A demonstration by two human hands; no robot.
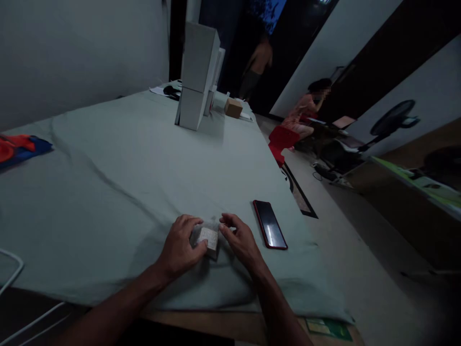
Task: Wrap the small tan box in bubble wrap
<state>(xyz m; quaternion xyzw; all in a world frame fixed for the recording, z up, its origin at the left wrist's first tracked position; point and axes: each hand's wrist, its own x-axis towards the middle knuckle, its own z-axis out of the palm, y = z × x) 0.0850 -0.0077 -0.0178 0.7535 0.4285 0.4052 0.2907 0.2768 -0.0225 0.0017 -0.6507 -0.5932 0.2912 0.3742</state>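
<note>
A small whitish box with fine print on its top sits at the front of the cloth-covered table, with thin clear plastic about its far side. My left hand grips the box from the left, thumb on its near edge and fingers curved round the far side. On the right, my right hand has its fingertips bent together at the edge of the plastic; the dim light makes the exact contact hard to see. Right of this hand lies a dark phone with a red edge.
Tall white boxes and a brown carton stand at the table's far end. Orange and blue fabric lies far left, a white cable near left. Beyond are a seated person, a standing person and a fan.
</note>
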